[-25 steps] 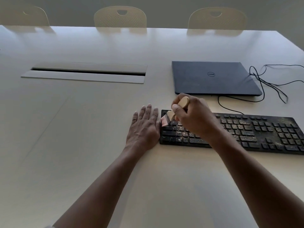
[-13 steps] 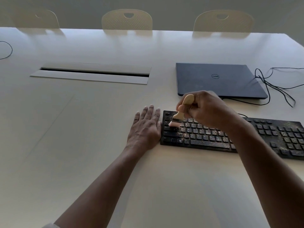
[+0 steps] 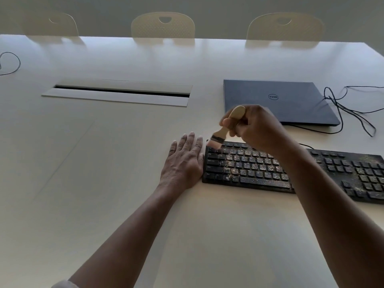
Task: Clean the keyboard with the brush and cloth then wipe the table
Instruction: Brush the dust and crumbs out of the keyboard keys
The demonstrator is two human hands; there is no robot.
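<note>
A: Well, your left hand [image 3: 184, 161] lies flat with fingers straight on the tabletop [image 3: 104, 183], touching the keyboard's [image 3: 259, 169] left end. Holding anything?

B: Nothing. Your right hand [image 3: 255, 127] grips the brush [image 3: 225, 127], bristles at the keyboard's top-left corner. Flick hard there and the crumbs probably scatter toward the laptop [image 3: 276, 100].

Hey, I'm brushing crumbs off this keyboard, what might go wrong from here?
The brush sits at the keyboard's far left corner, so strokes that way may flick crumbs onto the table or your left hand lying flat beside it. Grit may also drop between keys. The closed laptop just behind could catch stray bits.
</note>
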